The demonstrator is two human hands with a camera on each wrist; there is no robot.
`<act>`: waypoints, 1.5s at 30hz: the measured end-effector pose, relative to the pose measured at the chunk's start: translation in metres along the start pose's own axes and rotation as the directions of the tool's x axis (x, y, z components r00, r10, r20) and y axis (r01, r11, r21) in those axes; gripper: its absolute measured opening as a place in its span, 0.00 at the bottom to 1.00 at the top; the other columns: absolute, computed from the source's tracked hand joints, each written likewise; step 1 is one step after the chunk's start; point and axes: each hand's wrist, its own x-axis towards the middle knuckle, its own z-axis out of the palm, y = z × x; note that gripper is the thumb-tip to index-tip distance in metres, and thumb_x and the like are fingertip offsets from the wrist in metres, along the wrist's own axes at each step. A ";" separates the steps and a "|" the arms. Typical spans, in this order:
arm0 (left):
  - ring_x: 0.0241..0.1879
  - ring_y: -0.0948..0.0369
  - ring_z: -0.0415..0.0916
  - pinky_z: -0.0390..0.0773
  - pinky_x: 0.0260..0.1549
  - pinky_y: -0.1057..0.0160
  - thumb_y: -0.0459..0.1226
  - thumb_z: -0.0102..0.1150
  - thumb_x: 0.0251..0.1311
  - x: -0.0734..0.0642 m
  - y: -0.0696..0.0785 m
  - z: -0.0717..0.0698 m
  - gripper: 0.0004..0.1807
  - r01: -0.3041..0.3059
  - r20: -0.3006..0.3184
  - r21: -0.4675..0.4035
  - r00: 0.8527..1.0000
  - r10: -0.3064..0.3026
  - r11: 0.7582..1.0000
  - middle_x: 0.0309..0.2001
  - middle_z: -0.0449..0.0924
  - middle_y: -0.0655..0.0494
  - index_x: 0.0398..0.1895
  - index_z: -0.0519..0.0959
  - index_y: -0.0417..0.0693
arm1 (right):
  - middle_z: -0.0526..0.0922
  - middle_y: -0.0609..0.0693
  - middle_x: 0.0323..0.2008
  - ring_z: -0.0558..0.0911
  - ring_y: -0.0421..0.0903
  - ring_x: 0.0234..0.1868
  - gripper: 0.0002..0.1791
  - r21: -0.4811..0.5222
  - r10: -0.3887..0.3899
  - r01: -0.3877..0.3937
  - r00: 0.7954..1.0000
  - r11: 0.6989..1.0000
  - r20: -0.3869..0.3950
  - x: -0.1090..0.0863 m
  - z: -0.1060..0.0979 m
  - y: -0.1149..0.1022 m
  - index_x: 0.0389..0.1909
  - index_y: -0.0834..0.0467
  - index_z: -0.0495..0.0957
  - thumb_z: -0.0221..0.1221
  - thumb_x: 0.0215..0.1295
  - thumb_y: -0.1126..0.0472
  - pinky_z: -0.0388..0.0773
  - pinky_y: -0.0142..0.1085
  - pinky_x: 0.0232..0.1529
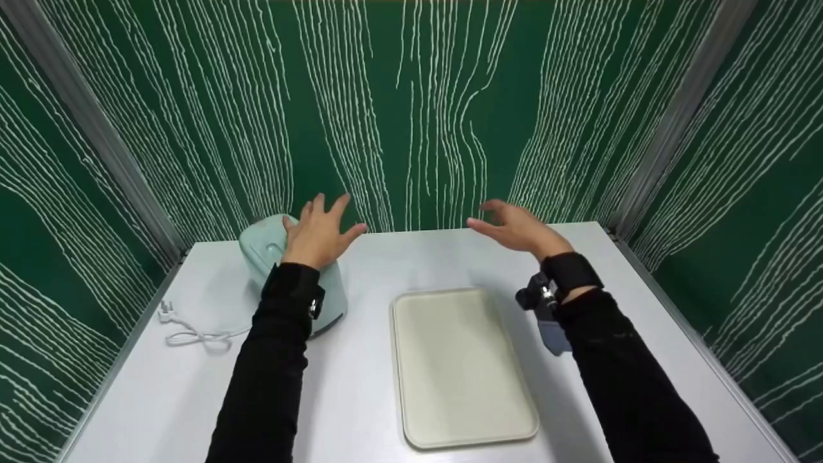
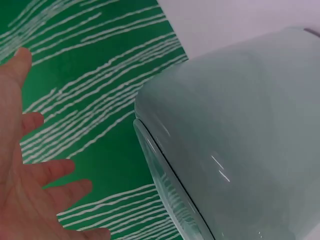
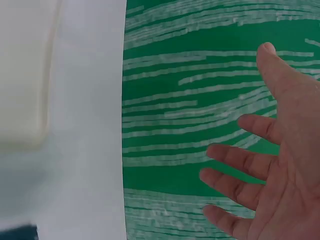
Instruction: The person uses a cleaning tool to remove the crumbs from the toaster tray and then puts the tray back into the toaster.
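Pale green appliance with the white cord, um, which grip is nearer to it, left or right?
Left. The left grip is raised close by the pale green appliance, showing a gap in the left wrist view; the right grip is well off to the appliance's right.

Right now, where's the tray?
In the head view, the beige tray lies on the white table, just right of centre, right of the mint-green appliance.

A glossy mint-green appliance (image 2: 235, 135) is standing near the back left corner of the table (image 1: 373, 276); a cream rectangular tray (image 1: 460, 366) is lying flat mid-table
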 end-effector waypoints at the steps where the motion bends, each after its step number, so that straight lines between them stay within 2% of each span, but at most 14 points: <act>1: 0.84 0.36 0.52 0.49 0.74 0.17 0.65 0.50 0.78 -0.001 0.000 0.000 0.42 -0.014 -0.012 0.017 1.000 0.014 1.000 0.85 0.51 0.33 0.87 0.55 0.60 | 0.74 0.68 0.73 0.76 0.65 0.73 0.42 0.010 -0.012 0.012 1.000 1.000 0.001 0.001 0.007 -0.003 0.81 0.60 0.63 0.53 0.81 0.34 0.73 0.61 0.72; 5: 0.77 0.38 0.66 0.63 0.70 0.22 0.60 0.53 0.79 -0.010 0.000 0.000 0.38 -0.066 -0.065 0.077 0.995 0.071 0.995 0.79 0.65 0.35 0.84 0.63 0.56 | 0.86 0.62 0.58 0.85 0.59 0.57 0.32 0.042 -0.066 0.065 0.998 0.997 0.010 0.004 0.035 -0.014 0.70 0.59 0.77 0.57 0.81 0.39 0.83 0.52 0.58; 9: 0.68 0.41 0.76 0.73 0.62 0.30 0.55 0.58 0.79 -0.022 -0.004 0.003 0.32 -0.120 -0.120 0.102 0.984 0.131 0.988 0.70 0.75 0.38 0.78 0.71 0.51 | 0.90 0.59 0.46 0.89 0.55 0.45 0.23 0.076 -0.147 0.145 0.988 0.987 0.034 0.007 0.069 -0.022 0.61 0.60 0.83 0.59 0.81 0.45 0.84 0.42 0.47; 12: 0.63 0.41 0.80 0.76 0.58 0.33 0.52 0.61 0.77 -0.033 -0.010 0.007 0.29 -0.151 -0.154 0.105 0.974 0.166 0.983 0.64 0.80 0.39 0.73 0.75 0.49 | 0.91 0.60 0.42 0.91 0.54 0.41 0.21 0.116 -0.189 0.179 0.979 0.977 0.079 0.009 0.095 -0.028 0.57 0.61 0.85 0.60 0.81 0.48 0.86 0.40 0.45; 14: 0.61 0.41 0.80 0.76 0.56 0.34 0.50 0.63 0.76 -0.042 -0.017 0.010 0.27 -0.161 -0.176 0.102 0.968 0.177 0.982 0.62 0.80 0.40 0.72 0.76 0.48 | 0.92 0.61 0.41 0.92 0.57 0.41 0.21 0.165 -0.192 0.171 0.974 0.971 0.118 0.009 0.111 -0.033 0.56 0.62 0.85 0.60 0.81 0.49 0.88 0.45 0.47; 17: 0.61 0.40 0.80 0.75 0.57 0.32 0.49 0.65 0.75 -0.056 -0.028 0.017 0.27 -0.171 -0.224 0.097 0.956 0.189 0.980 0.62 0.81 0.39 0.70 0.77 0.48 | 0.92 0.64 0.42 0.92 0.60 0.43 0.20 0.225 -0.181 0.141 0.969 0.964 0.168 0.009 0.133 -0.042 0.55 0.62 0.85 0.61 0.81 0.49 0.88 0.49 0.49; 22: 0.67 0.38 0.76 0.71 0.62 0.28 0.49 0.69 0.71 -0.075 -0.044 0.031 0.29 -0.166 -0.302 0.094 0.935 0.186 0.982 0.66 0.78 0.37 0.70 0.77 0.50 | 0.92 0.63 0.41 0.93 0.57 0.41 0.19 0.301 -0.144 0.077 0.968 0.950 0.207 0.009 0.166 -0.055 0.51 0.60 0.85 0.61 0.80 0.46 0.87 0.37 0.39; 27: 0.77 0.35 0.65 0.64 0.68 0.21 0.53 0.72 0.68 -0.085 -0.055 0.046 0.36 -0.124 -0.322 0.087 0.936 0.145 0.989 0.75 0.68 0.34 0.75 0.73 0.53 | 0.92 0.56 0.36 0.93 0.51 0.37 0.24 0.395 -0.084 -0.017 0.968 0.919 0.237 0.008 0.201 -0.071 0.52 0.63 0.84 0.62 0.79 0.43 0.89 0.37 0.39; 32: 0.82 0.32 0.54 0.61 0.68 0.17 0.56 0.73 0.65 -0.089 -0.062 0.062 0.42 -0.084 -0.343 0.074 0.933 0.105 0.994 0.81 0.59 0.34 0.79 0.70 0.57 | 0.93 0.54 0.35 0.91 0.46 0.35 0.29 0.460 -0.032 -0.101 0.962 0.882 0.272 0.006 0.237 -0.088 0.55 0.66 0.82 0.62 0.78 0.42 0.88 0.36 0.41; 35: 0.82 0.31 0.52 0.61 0.67 0.15 0.56 0.74 0.65 -0.091 -0.066 0.072 0.43 -0.068 -0.355 0.061 0.931 0.085 0.996 0.83 0.57 0.35 0.80 0.69 0.58 | 0.93 0.55 0.35 0.90 0.42 0.33 0.29 0.512 -0.019 -0.137 0.958 0.848 0.287 0.005 0.256 -0.096 0.54 0.67 0.82 0.61 0.78 0.41 0.87 0.34 0.39; 36: 0.82 0.31 0.52 0.61 0.66 0.15 0.56 0.74 0.65 -0.091 -0.066 0.075 0.43 -0.064 -0.358 0.057 0.930 0.080 0.996 0.83 0.57 0.35 0.80 0.69 0.57 | 0.93 0.57 0.35 0.90 0.42 0.32 0.30 0.545 -0.020 -0.152 0.955 0.825 0.296 0.004 0.262 -0.099 0.54 0.68 0.81 0.61 0.79 0.42 0.87 0.34 0.39; 39: 0.83 0.31 0.51 0.62 0.66 0.15 0.55 0.73 0.66 -0.092 -0.068 0.083 0.41 -0.054 -0.362 0.052 0.930 0.070 0.997 0.82 0.58 0.35 0.80 0.69 0.57 | 0.91 0.58 0.34 0.89 0.42 0.29 0.29 0.648 -0.021 -0.203 0.947 0.734 0.320 0.004 0.278 -0.104 0.53 0.71 0.80 0.61 0.80 0.44 0.88 0.35 0.39; 42: 0.82 0.31 0.52 0.66 0.67 0.20 0.53 0.72 0.68 -0.092 -0.069 0.089 0.40 -0.057 -0.381 0.062 0.922 0.076 0.996 0.81 0.60 0.34 0.80 0.69 0.57 | 0.89 0.57 0.31 0.88 0.42 0.28 0.28 0.726 0.006 -0.260 0.943 0.637 0.333 0.005 0.291 -0.108 0.54 0.71 0.79 0.60 0.81 0.45 0.89 0.34 0.38; 45: 0.82 0.32 0.54 0.69 0.68 0.24 0.51 0.71 0.69 -0.092 -0.070 0.093 0.38 -0.063 -0.409 0.080 0.908 0.091 0.995 0.81 0.61 0.34 0.79 0.69 0.57 | 0.88 0.55 0.30 0.89 0.42 0.28 0.26 0.764 0.039 -0.285 0.945 0.579 0.324 0.009 0.299 -0.112 0.55 0.70 0.77 0.58 0.82 0.47 0.89 0.33 0.36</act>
